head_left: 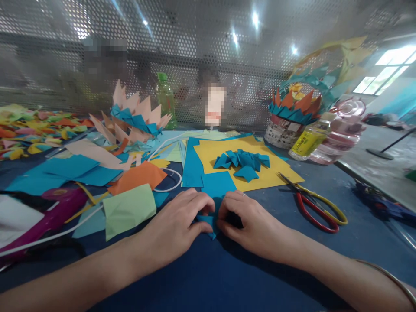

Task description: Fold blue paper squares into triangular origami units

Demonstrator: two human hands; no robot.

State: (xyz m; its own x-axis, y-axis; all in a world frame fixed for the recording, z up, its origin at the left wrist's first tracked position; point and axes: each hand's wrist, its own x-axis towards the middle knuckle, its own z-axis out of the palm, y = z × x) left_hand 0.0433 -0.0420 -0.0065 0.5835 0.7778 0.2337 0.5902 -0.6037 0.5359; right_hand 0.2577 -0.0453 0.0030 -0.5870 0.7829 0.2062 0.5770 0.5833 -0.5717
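Between my hands, close to the table's front, is a small folded piece of blue paper [208,220], partly hidden by fingers. My left hand [190,214] pinches its left side between thumb and curled fingers. My right hand [242,216] has its thumb and fingers closed at the right side of the piece; what is between them is hidden. Just beyond the fingertips lies a flat blue paper square [217,182]. Farther back, several folded blue pieces [243,161] rest in a loose pile on yellow sheets [276,175].
Red-and-yellow scissors [316,208] lie to the right. Bottles [308,138] and a paper-decorated can [282,130] stand behind them. Left are a purple glue gun [55,212], its white cord, green paper [130,210], orange paper [138,177] and a pink-and-blue paper construction [136,112].
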